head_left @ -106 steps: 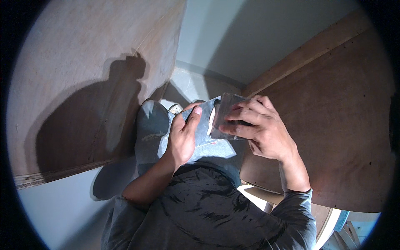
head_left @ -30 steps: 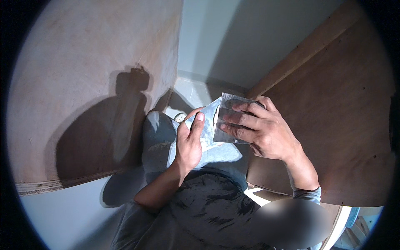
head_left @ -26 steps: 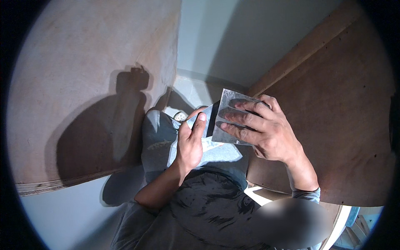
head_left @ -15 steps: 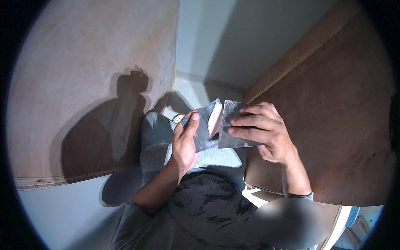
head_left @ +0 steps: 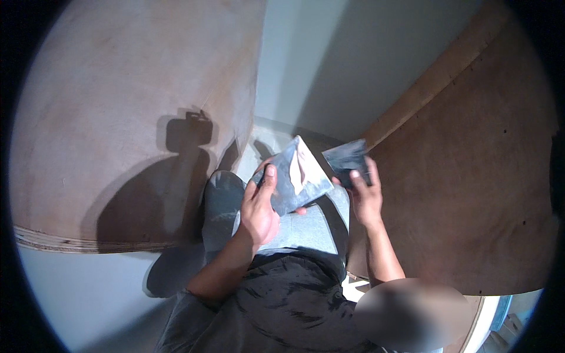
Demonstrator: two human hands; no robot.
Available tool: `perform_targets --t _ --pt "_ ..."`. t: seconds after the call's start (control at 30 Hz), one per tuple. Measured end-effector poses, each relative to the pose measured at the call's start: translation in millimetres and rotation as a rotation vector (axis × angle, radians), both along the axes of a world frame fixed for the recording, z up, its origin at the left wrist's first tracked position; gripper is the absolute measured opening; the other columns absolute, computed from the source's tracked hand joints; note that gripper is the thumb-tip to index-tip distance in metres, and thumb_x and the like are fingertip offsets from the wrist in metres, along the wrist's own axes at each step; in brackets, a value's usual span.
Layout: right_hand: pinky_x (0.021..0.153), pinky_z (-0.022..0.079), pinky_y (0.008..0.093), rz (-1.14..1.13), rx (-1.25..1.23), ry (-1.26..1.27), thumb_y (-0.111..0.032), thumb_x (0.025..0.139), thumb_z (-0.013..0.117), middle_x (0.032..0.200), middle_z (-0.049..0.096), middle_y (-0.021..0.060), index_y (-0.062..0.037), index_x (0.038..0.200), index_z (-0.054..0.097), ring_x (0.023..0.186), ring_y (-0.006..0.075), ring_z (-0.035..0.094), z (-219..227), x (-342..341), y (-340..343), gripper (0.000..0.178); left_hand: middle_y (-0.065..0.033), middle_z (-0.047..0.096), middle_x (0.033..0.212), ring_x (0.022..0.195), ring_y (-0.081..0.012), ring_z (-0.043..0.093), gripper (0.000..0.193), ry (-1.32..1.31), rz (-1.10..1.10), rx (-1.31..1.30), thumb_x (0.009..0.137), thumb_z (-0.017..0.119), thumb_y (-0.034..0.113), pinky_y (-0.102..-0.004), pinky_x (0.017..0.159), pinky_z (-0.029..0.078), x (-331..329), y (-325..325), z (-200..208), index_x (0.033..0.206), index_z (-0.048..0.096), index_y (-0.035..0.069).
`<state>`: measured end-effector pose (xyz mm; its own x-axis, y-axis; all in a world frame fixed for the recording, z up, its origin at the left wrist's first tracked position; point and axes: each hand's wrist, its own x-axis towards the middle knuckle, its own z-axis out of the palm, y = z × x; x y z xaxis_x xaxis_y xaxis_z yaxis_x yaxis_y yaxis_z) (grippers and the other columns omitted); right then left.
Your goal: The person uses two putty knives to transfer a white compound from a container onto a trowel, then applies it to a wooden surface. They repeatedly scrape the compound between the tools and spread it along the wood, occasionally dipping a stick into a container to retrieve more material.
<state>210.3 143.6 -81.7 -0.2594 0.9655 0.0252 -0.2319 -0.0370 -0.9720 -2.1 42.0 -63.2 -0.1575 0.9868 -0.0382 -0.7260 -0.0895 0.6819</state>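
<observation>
My left hand (head_left: 257, 210) grips a flat metal putty scraper (head_left: 283, 187), its thumb across the near face and fingertips showing below the lower edge. A ridge of pale putty (head_left: 298, 169) lies on this blade toward its right side. To the right, apart from it, my right hand (head_left: 368, 199) is closed on a second flat metal putty scraper (head_left: 346, 156), which looks darker and slightly blurred. The right thumb presses on its face, while some fingers are hidden behind it. Both blades are held in front of my body, above my lap.
A brown wooden panel (head_left: 123, 88) rises at the left, with a shadow cast on it. Another brown panel (head_left: 459, 159), with a lighter edge strip, stands close at the right. A pale wall (head_left: 347, 65) is ahead. My knee (head_left: 222, 194) is beside the left panel.
My right hand has drawn down and turned, taking its scraper away from the left one. The left blade has tilted, showing more of its putty-covered face.
</observation>
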Motion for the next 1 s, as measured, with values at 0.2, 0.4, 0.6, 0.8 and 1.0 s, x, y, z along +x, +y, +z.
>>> perform_targets --t 0.2,0.4,0.6,0.8,1.0 --pt "0.068 0.065 0.0378 0.126 -0.459 0.451 -0.022 0.096 0.056 0.112 0.068 0.0197 0.0042 0.129 0.051 0.09 0.0286 0.073 7.4 18.5 -20.8 0.042 -0.0141 0.059 0.132 0.124 -0.0257 0.058 0.041 0.28 0.004 0.217 0.103 0.046 0.004 -0.047 0.109 0.045 -16.2 2.4 -21.8 0.145 0.041 0.002" --pt "0.057 0.064 0.0305 0.292 -0.83 0.625 -0.017 0.096 0.057 0.096 0.073 0.0158 0.0034 0.116 0.06 0.072 0.024 0.074 11.1 -27.9 -52.0 0.029 -0.0244 0.054 0.14 0.129 -0.0349 0.055 0.047 1.153 0.425 0.7 0.089 0.055 -0.014 -0.0443 0.11 0.043 -14.3 4.3 -27.6 0.134 0.053 -0.001" --pt "0.059 0.065 0.0293 0.71 -0.857 0.781 -0.018 0.096 0.055 0.097 0.072 0.0174 0.0071 0.116 0.06 0.071 0.0245 0.074 -9.0 -29.2 -39.6 0.032 -0.018 0.054 0.141 0.13 -0.0375 0.053 0.053 1.328 0.307 0.854 0.079 0.065 -0.007 -0.0494 0.111 0.042 -26.7 1.6 -34.2 0.13 0.059 0.008" --pt "0.086 0.059 0.0407 0.532 -0.81 0.721 -0.02 0.094 0.057 0.107 0.071 0.0172 0.0068 0.117 0.061 0.092 0.0267 0.073 0.0 -23.2 -37.4 0.036 -0.0111 0.055 0.142 0.135 -0.0344 0.048 0.049 1.481 0.187 0.79 0.081 0.071 0.009 -0.0479 0.112 0.041 -43.5 2.2 -37.6 0.13 0.062 0.014" --pt "0.085 0.061 0.0435 0.493 -0.723 0.822 -0.018 0.093 0.056 0.108 0.071 0.0193 0.008 0.12 0.059 0.096 0.0285 0.073 -1.2 -7.2 -13.7 0.038 -0.0136 0.057 0.138 0.132 -0.0309 0.051 0.044 1.721 -0.029 0.698 0.084 0.07 0.012 -0.0468 0.111 0.041 -58.1 17.2 -65.4 0.127 0.063 0.013"
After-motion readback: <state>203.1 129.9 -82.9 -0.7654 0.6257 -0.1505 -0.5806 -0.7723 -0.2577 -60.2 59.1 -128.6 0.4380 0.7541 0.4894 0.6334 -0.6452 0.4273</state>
